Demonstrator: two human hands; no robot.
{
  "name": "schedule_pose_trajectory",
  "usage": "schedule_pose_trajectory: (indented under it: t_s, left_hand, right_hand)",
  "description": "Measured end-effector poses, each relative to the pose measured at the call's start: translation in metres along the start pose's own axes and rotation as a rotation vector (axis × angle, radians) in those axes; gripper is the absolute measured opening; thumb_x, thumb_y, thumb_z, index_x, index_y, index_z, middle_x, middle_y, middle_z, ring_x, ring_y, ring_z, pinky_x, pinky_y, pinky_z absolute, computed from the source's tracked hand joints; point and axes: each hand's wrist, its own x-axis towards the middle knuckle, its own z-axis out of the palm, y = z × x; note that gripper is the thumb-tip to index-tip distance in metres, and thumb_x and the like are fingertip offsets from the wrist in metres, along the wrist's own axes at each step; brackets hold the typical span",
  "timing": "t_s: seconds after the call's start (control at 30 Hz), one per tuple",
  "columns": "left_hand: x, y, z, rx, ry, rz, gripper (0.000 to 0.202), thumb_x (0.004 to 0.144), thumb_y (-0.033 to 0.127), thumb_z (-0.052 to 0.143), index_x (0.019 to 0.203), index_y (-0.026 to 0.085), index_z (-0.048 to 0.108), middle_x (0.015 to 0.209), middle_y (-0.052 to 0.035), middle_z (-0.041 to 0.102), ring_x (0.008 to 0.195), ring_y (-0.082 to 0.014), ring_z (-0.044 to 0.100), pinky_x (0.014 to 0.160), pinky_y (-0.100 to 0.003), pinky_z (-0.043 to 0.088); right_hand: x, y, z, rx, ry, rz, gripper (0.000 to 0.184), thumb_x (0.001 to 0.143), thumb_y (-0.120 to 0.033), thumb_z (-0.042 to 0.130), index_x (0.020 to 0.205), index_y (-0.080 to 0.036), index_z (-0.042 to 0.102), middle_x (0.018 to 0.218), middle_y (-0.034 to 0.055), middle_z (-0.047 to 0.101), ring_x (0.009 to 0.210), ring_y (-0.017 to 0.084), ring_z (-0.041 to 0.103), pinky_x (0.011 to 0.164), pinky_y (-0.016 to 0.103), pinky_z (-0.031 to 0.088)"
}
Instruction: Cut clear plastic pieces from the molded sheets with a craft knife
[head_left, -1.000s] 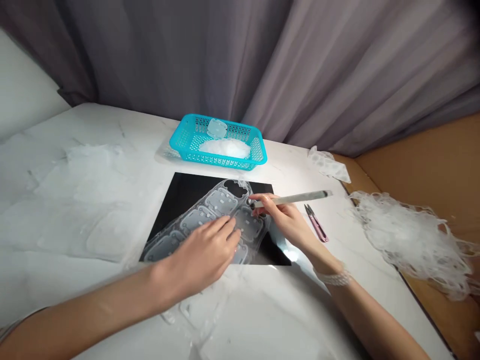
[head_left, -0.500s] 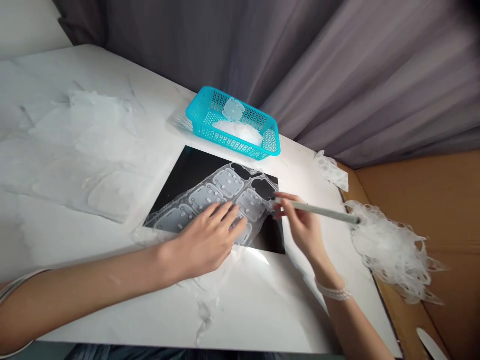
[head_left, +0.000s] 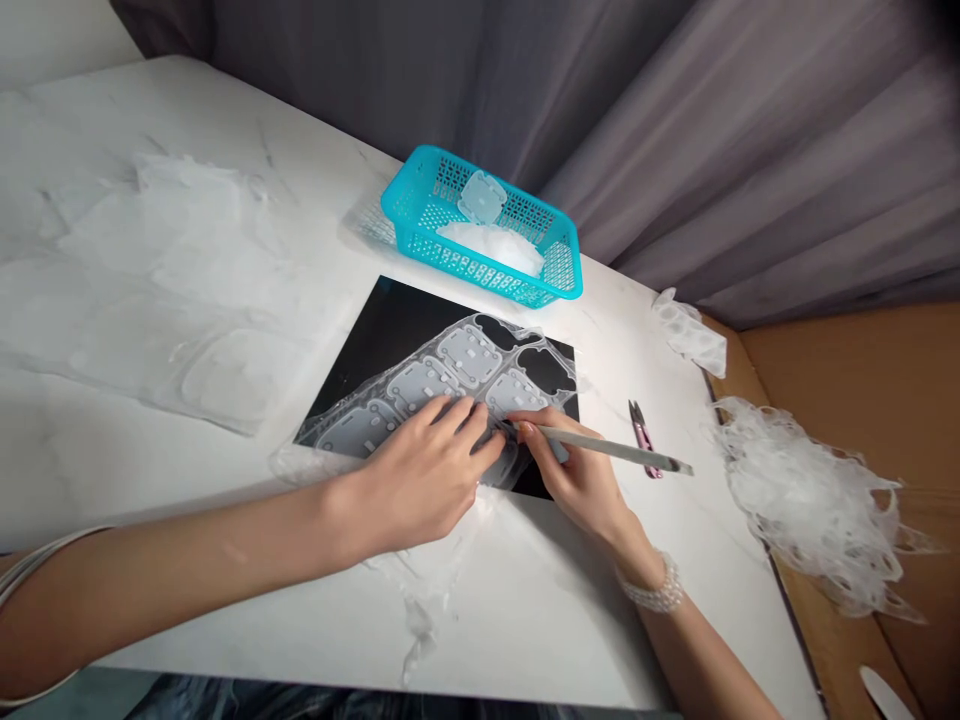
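Observation:
My left hand [head_left: 431,475] lies with fingers spread on a translucent moulded sheet [head_left: 469,355], pressing it against a black mat [head_left: 356,340]. The sheet has rows of rounded panels with small raised spots; two openings show at its far end. My right hand [head_left: 574,470] is closed around a slim grey pen-like tool [head_left: 611,450]. Its working tip points at the sheet close to my left fingertips and is partly hidden by my fingers. Pink-handled thread snips [head_left: 645,440] lie on the table right of my right hand.
A turquoise basket [head_left: 484,278] behind the mat holds cut translucent pieces [head_left: 491,245]. More translucent sheets [head_left: 195,260] are piled at the left. Tangled offcuts [head_left: 810,500] hang over the right table edge beside a cardboard box [head_left: 847,370]. A grey curtain [head_left: 360,70] borders the back.
My right hand with the tool has moved left and nearer, towards my left fingers. The snips, hidden before, now show. My left hand remains on the sheet. The view has shifted slightly.

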Motion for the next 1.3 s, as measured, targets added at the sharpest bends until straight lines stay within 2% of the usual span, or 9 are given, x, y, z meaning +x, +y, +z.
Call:
schedule_pose_trajectory:
  t_s: [0.27, 0.5, 0.77, 0.97, 1.17, 1.3]
  left_hand:
    - [0.001, 0.000, -0.001, 0.023, 0.003, 0.009, 0.043, 0.091, 0.024, 0.044, 0.131, 0.009, 0.052, 0.138, -0.0218, 0.052, 0.128, -0.0348, 0.047, 0.105, -0.048, 0.038]
    - [0.002, 0.001, -0.005, 0.001, -0.012, -0.004, 0.042, 0.093, 0.023, 0.043, 0.131, 0.011, 0.052, 0.137, -0.0212, 0.053, 0.128, -0.0341, 0.048, 0.103, -0.047, 0.040]
    - [0.000, 0.003, -0.005, 0.003, -0.017, -0.014, 0.042, 0.091, 0.022, 0.043, 0.129, 0.009, 0.053, 0.134, -0.0214, 0.055, 0.127, -0.0340, 0.048, 0.105, -0.048, 0.039]
    - [0.002, 0.003, -0.003, 0.001, -0.023, -0.019, 0.049, 0.092, 0.025, 0.039, 0.135, 0.004, 0.048, 0.135, -0.0225, 0.054, 0.126, -0.0347, 0.048, 0.104, -0.049, 0.039]
    - [0.000, 0.004, 0.004, 0.004, 0.008, -0.035, 0.047, 0.093, 0.025, 0.039, 0.134, 0.007, 0.053, 0.141, -0.0223, 0.051, 0.129, -0.0339, 0.048, 0.108, -0.048, 0.038]
    - [-0.001, 0.006, 0.006, 0.002, 0.013, -0.066, 0.048, 0.093, 0.025, 0.041, 0.136, 0.009, 0.053, 0.146, -0.0239, 0.046, 0.133, -0.0340, 0.046, 0.110, -0.048, 0.037]
  right_hand:
    - [0.005, -0.001, 0.005, -0.046, 0.005, -0.079, 0.017, 0.096, -0.014, 0.049, 0.104, -0.018, 0.064, 0.093, 0.0072, 0.069, 0.083, 0.017, 0.064, 0.072, 0.031, 0.052]
    - [-0.007, -0.003, -0.001, -0.104, -0.011, -0.075, 0.018, 0.096, -0.013, 0.049, 0.107, -0.019, 0.062, 0.093, 0.0073, 0.066, 0.084, 0.019, 0.062, 0.074, 0.035, 0.054]
    - [-0.001, 0.002, 0.018, -0.152, 0.034, -0.239, 0.029, 0.096, -0.011, 0.046, 0.118, -0.023, 0.060, 0.099, 0.0094, 0.067, 0.100, 0.023, 0.063, 0.085, 0.042, 0.057]
    - [-0.016, 0.012, 0.014, -0.194, 0.050, -0.243, 0.036, 0.095, -0.008, 0.049, 0.128, -0.021, 0.056, 0.111, 0.0129, 0.061, 0.105, 0.021, 0.061, 0.087, 0.038, 0.057]
    - [-0.015, 0.021, 0.014, -0.299, -0.032, -0.347, 0.040, 0.096, -0.010, 0.047, 0.135, -0.017, 0.052, 0.116, 0.0158, 0.062, 0.113, 0.025, 0.059, 0.095, 0.046, 0.054]
    - [-0.010, 0.018, 0.010, -0.381, -0.038, -0.365, 0.035, 0.098, -0.015, 0.046, 0.132, -0.017, 0.055, 0.133, 0.0193, 0.059, 0.126, 0.029, 0.054, 0.097, 0.051, 0.051]
